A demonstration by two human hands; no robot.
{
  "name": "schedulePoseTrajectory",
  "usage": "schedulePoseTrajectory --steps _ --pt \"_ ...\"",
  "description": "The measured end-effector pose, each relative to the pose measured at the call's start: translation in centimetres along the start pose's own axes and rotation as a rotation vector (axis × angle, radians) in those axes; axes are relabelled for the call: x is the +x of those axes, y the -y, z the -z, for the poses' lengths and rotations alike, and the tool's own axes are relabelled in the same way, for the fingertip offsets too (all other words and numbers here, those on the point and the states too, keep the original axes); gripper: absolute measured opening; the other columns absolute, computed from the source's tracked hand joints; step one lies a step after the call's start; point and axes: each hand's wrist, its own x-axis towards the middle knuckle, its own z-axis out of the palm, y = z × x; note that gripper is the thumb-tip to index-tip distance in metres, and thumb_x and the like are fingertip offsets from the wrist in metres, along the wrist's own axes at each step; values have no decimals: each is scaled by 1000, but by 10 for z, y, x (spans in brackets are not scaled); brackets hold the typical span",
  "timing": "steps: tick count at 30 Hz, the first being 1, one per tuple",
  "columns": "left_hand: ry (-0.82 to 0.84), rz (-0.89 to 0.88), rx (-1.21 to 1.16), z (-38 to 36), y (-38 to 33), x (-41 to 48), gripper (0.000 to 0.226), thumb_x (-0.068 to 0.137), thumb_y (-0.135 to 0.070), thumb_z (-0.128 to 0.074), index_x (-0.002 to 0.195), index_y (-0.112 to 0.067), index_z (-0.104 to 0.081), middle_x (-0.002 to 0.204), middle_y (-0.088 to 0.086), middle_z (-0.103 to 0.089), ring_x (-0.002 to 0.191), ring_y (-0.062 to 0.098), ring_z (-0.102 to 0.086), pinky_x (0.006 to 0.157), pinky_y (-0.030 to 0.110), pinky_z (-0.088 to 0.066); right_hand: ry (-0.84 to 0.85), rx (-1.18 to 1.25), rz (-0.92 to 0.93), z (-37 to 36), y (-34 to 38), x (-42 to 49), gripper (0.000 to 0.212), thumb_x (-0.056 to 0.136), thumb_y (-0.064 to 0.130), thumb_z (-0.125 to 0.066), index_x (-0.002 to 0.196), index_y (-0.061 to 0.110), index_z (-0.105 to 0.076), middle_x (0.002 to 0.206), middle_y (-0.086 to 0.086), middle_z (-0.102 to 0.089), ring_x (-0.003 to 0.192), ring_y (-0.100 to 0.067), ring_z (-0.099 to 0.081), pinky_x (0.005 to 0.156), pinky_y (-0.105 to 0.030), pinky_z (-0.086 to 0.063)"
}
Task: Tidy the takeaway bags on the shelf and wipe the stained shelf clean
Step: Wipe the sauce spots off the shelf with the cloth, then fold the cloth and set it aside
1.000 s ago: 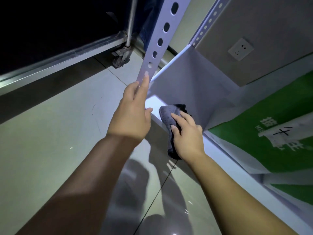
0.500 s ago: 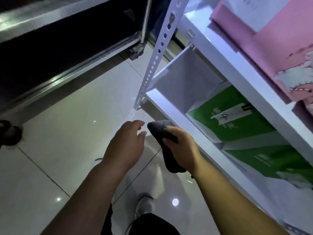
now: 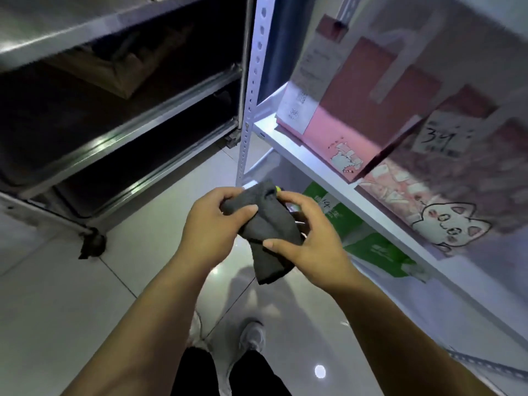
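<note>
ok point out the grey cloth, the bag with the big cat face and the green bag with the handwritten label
grey cloth [image 3: 267, 225]: head view, middle of the folded fabric
cat face bag [image 3: 445, 224]: head view, on the printed cat face
green bag [image 3: 347, 225]: head view, green panel beside its label

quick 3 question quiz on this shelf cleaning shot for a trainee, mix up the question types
1. True or false: the left hand and the right hand both hold the grey cloth.
2. What colour are the bags on the shelf board above the green bags? A blue, B pink, C yellow.
3. Fill in: the pink bag on the right shows a cartoon ____.
Key: 1 true; 2 B; 3 cat.
</note>
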Motion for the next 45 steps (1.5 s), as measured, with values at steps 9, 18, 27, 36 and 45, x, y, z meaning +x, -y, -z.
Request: schedulePoseTrajectory --steps 9,18,27,36,45 --pt "185 -300 102 24 -73 -68 34 76 -2 -71 85 -35 -68 82 -15 -68 73 5 -63 62 18 -50 -228 5 68 29 89 -46 31 79 11 -71 92 38 -65 104 15 -56 88 2 -59 80 -21 -50" --pt "225 -524 630 65 -103 -120 25 71 -46 -73 93 -39 -62 115 -15 -40 110 9 -31 91 27 -35 -366 -52 146 31 156 -114 26 87 17 -59 83 42 -58 80 22 -62 78 0 -59 68 -14 -47" --pt "365 -703 687 53 -148 -160 9 85 -39 -61 91 -42 -54 86 -13 -64 82 14 -60 67 31 -48 -610 -255 41 81 193 -189 22 94 22 -50 86 41 -57 92 17 -62 88 -6 -59 76 -30 -52" --pt "627 -767 493 0 -197 -209 36 72 -52 -69 104 -47 -56 96 -23 -63 88 -5 -59 65 15 -47 -601 -228 129 115 230 -240 14 87 21 -62 85 35 -62 80 15 -69 75 0 -63 65 -18 -45" --pt "508 -951 468 -82 -225 -253 15 86 -30 -61 82 -43 -55 80 -21 -59 72 -10 -54 56 9 -36 -552 -182 -44 179 198 -307 39 68 33 -80 91 35 -50 91 9 -66 83 -6 -64 74 -27 -52"
